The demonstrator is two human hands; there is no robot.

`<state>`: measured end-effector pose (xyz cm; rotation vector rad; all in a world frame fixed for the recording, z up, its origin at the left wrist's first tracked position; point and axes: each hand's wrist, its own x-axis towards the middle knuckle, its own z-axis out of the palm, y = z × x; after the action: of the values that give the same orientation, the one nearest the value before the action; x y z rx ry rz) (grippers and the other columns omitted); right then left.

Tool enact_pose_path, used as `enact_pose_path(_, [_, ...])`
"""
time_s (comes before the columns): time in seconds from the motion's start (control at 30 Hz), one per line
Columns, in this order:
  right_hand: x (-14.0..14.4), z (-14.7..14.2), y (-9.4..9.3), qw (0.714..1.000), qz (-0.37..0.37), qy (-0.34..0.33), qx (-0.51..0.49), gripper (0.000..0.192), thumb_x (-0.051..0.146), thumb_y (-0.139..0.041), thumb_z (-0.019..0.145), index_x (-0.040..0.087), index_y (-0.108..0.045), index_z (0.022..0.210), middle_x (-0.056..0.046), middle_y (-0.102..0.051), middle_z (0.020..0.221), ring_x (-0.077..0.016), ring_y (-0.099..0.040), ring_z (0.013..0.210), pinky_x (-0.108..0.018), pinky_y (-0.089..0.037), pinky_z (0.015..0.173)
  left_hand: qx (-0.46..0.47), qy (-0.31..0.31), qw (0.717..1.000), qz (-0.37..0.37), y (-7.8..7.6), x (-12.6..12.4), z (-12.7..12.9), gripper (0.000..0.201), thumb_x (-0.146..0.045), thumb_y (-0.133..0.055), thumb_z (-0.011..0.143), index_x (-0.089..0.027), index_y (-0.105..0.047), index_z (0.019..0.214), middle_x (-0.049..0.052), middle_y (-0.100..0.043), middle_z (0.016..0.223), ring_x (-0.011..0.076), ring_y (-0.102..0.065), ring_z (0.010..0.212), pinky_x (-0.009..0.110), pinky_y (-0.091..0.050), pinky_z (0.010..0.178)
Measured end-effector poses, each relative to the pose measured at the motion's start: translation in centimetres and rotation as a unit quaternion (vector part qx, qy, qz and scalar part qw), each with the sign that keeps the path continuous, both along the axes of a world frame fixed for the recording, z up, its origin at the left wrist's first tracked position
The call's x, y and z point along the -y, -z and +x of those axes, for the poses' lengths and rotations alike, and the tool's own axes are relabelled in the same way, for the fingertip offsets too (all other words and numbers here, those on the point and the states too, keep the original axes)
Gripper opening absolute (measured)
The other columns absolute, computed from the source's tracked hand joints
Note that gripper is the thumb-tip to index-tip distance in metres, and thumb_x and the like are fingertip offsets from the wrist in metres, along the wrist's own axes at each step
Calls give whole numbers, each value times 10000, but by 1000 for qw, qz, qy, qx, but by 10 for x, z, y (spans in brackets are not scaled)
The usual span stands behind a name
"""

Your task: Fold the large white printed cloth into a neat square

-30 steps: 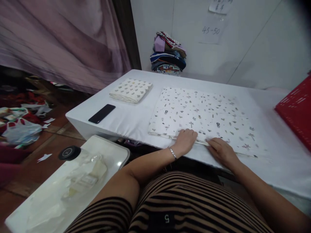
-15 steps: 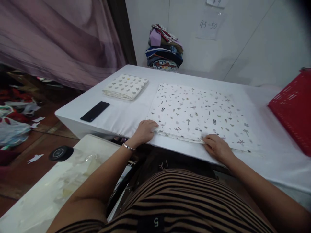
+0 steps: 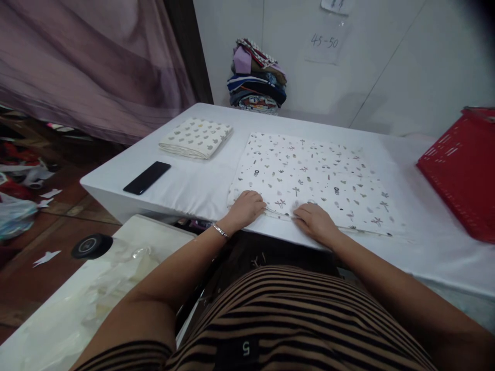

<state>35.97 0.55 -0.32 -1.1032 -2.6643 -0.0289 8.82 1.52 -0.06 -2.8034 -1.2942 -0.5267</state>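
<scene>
White cloth covers the surface point(image 3: 193, 188), which stands against a pale wall with a curtain point(image 3: 96, 67) hanging to the left. On it, spread flat near the front edge, lies a printed cloth point(image 3: 313, 175) scattered with small leaf and bug shapes. The left hand point(image 3: 247, 206) rests palm down at the cloth's near-left corner, fingers loosely curled over the hem. The right hand point(image 3: 315, 221) lies just beside it on the same near edge, fingers bent and pressing down; whether either hand pinches the hem or only presses on it cannot be told from this view.

To handle this edge well, both hands would best stay low and flat, with even pressure along the hem so that the layers sit square and no ripple runs toward the far side. The cloth looks thin and light, so a slow, steady touch should suit it better than a tug.

Farther left on the surface sit a folded cloth point(image 3: 195, 138) with a heart-like print and a dark phone point(image 3: 147, 178), well apart from the hands. A stack of folded fabrics point(image 3: 257, 77) stands by the wall, and a red basket point(image 3: 460, 172) sits at the right.
</scene>
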Motion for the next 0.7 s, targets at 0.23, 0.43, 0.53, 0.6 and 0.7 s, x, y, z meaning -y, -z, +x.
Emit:
enact_pose_path(0.23, [-1, -1, 3, 998, 44, -21, 35, 296, 210, -379, 953, 162, -667, 903, -99, -647, 877, -199, -543, 820, -312, -394, 707, -27, 16, 998, 50, 4, 6, -3, 218, -226, -439, 929, -165, -641, 875, 53, -627, 877, 193, -516, 922, 346, -388, 838])
enact_pose_path(0.43, [3, -1, 3, 996, 38, -49, 58, 272, 291, -409, 954, 159, -640, 902, -91, -630, 894, -204, -518, 829, -312, -379, 726, -15, 50, 998, 29, 11, 7, -13, 213, -327, -497, 917, -189, -636, 1000, 55, -636, 973, 186, -535, 951, 340, -407, 842])
enact_pose_path(0.53, [4, 0, -2, 995, 28, -59, 68, 259, 301, -411, 951, 157, -626, 938, -96, -627, 933, -209, -518, 846, -314, -385, 742, -22, 67, 997, 16, 9, 4, -17, 239, -349, -482, 925, -197, -626, 1040, 56, -635, 1015, 180, -539, 964, 333, -412, 850])
enact_pose_path(0.6, [4, 0, -4, 995, 25, -59, 81, 241, 253, -402, 947, 160, -625, 943, -99, -630, 949, -207, -524, 850, -316, -392, 748, -32, 65, 997, 14, 8, 3, -17, 245, -331, -443, 941, -198, -632, 1021, 54, -637, 1011, 175, -539, 960, 331, -413, 851])
enact_pose_path(0.7, [4, 0, -5, 994, 24, -50, 93, 237, 179, -395, 931, 175, -632, 936, -96, -642, 960, -205, -537, 855, -317, -408, 751, -42, 53, 998, 9, 6, 3, -14, 287, -293, -376, 960, -192, -644, 969, 51, -642, 986, 169, -544, 931, 329, -420, 837])
